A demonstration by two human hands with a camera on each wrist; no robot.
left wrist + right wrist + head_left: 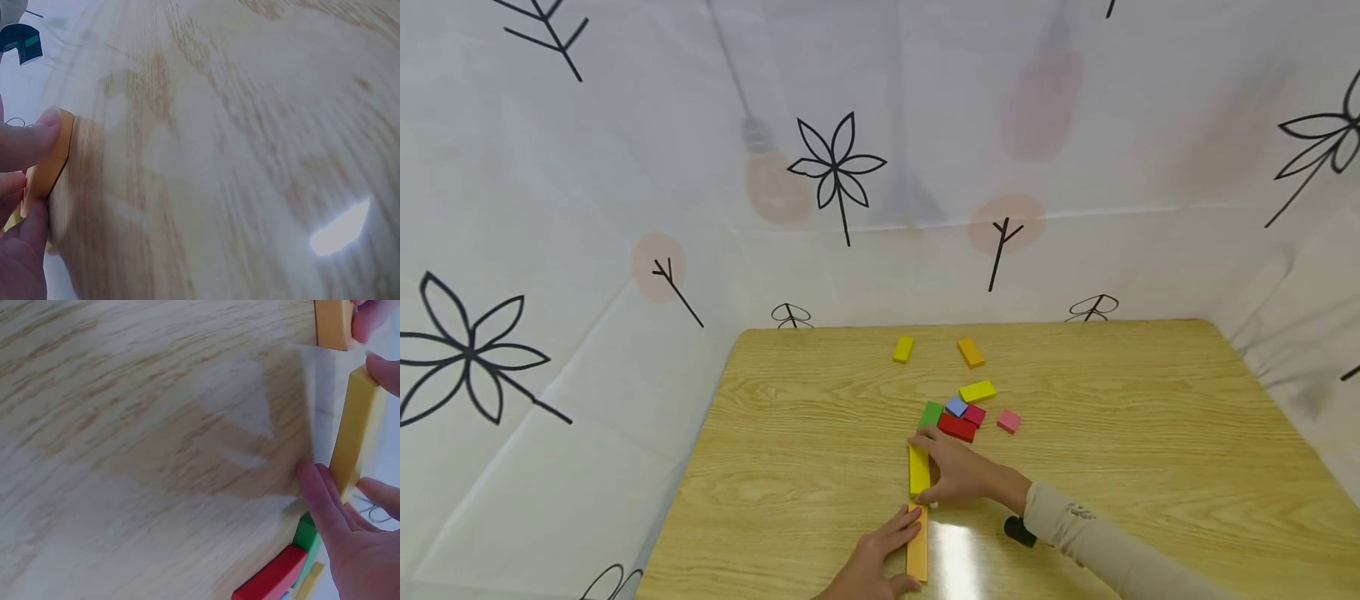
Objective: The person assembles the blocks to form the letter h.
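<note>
My left hand (874,560) holds a long orange block (917,550) near the front of the table, thumb at its near end and fingers over its far part. Just beyond, my right hand (962,468) grips a long yellow block (918,473) by its two ends, as the right wrist view also shows. The two blocks are roughly in line, with a small gap between them. Whether the yellow block touches the table is hard to tell. A green block (930,412), partly hidden by the right fingers, and a red block (957,427) lie just past it.
Behind the red block sit a small blue block (956,406) and a crimson block (974,415). A pink block (1009,421), a yellow block (977,391), a smaller yellow block (903,349) and an orange-yellow block (971,352) are spread about the wooden table (790,433). Patterned white cloth (925,275) encloses it.
</note>
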